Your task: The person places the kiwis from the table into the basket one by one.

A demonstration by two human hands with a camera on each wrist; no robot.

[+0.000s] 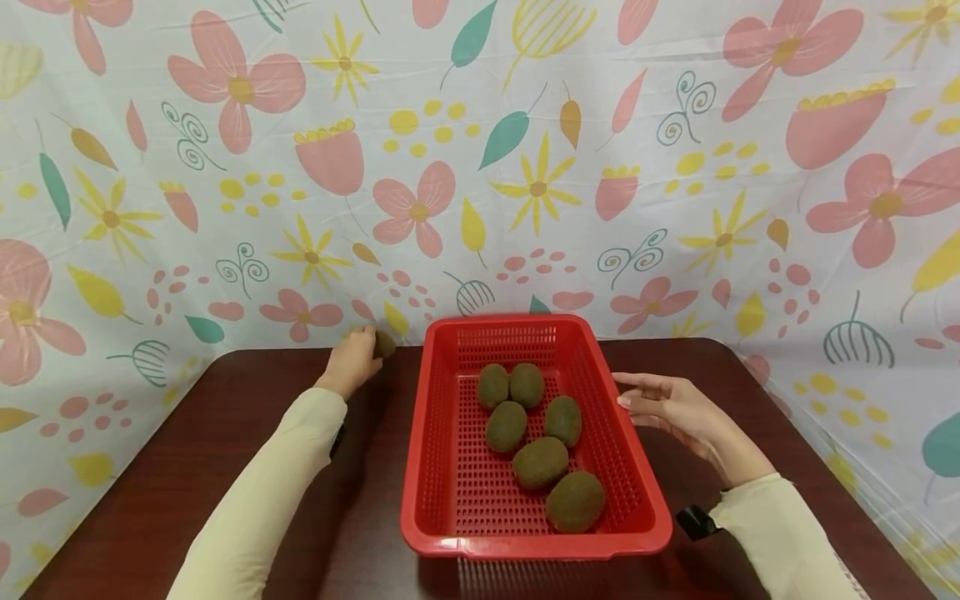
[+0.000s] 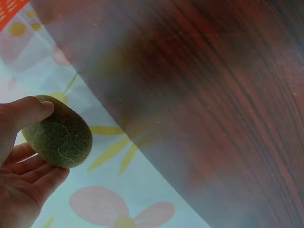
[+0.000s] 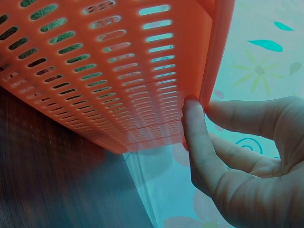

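My left hand (image 1: 352, 360) grips a brown, fuzzy kiwi (image 2: 61, 135) beside the table's far edge, left of the basket. In the left wrist view the thumb lies on one side of the fruit and the fingers on the other. A red plastic basket (image 1: 438, 442) with slotted walls stands in the middle of the table. Several kiwis lie inside it, among them one kiwi (image 1: 576, 502) at the near right. Thumb and index finger of my right hand (image 1: 675, 408) pinch the basket's right rim (image 3: 213, 61) from outside.
The dark wooden table (image 1: 187, 467) extends to both sides of the basket. Behind it hangs a white cloth (image 1: 465, 83) printed with flowers and leaves, which meets the table's far edge.
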